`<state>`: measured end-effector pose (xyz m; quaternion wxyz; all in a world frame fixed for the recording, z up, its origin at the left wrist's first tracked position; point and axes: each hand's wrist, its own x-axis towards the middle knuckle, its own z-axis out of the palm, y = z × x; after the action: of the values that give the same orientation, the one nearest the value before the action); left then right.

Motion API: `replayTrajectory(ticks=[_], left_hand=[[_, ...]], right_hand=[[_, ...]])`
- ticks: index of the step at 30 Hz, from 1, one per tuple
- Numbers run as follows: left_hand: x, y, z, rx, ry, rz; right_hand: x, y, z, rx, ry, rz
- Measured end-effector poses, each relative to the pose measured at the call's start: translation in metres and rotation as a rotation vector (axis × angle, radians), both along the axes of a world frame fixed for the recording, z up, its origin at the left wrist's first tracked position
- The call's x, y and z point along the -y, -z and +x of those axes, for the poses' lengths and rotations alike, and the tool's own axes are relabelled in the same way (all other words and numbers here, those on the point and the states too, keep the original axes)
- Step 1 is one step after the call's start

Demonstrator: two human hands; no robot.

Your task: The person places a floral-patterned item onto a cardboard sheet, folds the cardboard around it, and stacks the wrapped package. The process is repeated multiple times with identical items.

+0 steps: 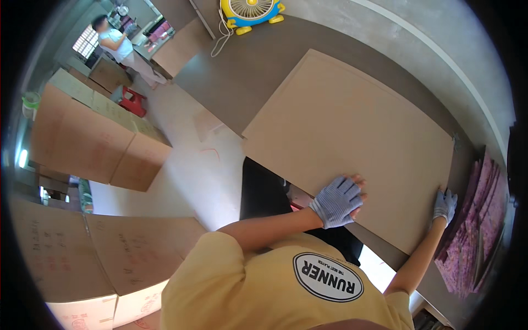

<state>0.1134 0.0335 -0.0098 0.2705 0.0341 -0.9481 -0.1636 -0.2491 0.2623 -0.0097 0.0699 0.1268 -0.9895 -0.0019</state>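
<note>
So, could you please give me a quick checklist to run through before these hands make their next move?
1. Left hand on the large, flat brown cardboard sheet: ok, fingers spread on top.
2. Right hand at the sheet's right edge: ok; whether its fingers reach underneath, cannot tell.
3. Grey-blue fabric gloves on both hands: ok, though the left fingertips are bare.
4. Sheet apart from the purple patterned pieces: ok.
5. Sheet apart from the blue-and-yellow plastic fan: ok.
6. Nothing trapped beneath the sheet: cannot tell.
</note>
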Motion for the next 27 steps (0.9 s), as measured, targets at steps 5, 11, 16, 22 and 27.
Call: replayTrajectory(ticks=[5,11,16,22,27], left_hand=[[0.005,-0.001,-0.002,0.040,0.010,-0.017],[0.025,-0.007,-0.008,0.098,0.061,0.109],[0.158,-0.030,-0.004,0.132,-0.688,-0.083],[0.253,0.034,-0.013,0.240,-0.784,-0.181],[0.262,-0.006,0.007,0.170,-0.815,0.349]], right_hand=[[-0.001,0.016,-0.002,-0.050,-0.056,-0.155],[-0.020,0.025,-0.024,0.026,-0.152,-0.738],[-0.042,0.053,-0.054,0.208,-0.195,-1.506],[-0.048,0.097,-0.086,0.142,-0.110,-1.392],[-0.020,0.080,-0.062,0.190,-0.092,-1.308]])
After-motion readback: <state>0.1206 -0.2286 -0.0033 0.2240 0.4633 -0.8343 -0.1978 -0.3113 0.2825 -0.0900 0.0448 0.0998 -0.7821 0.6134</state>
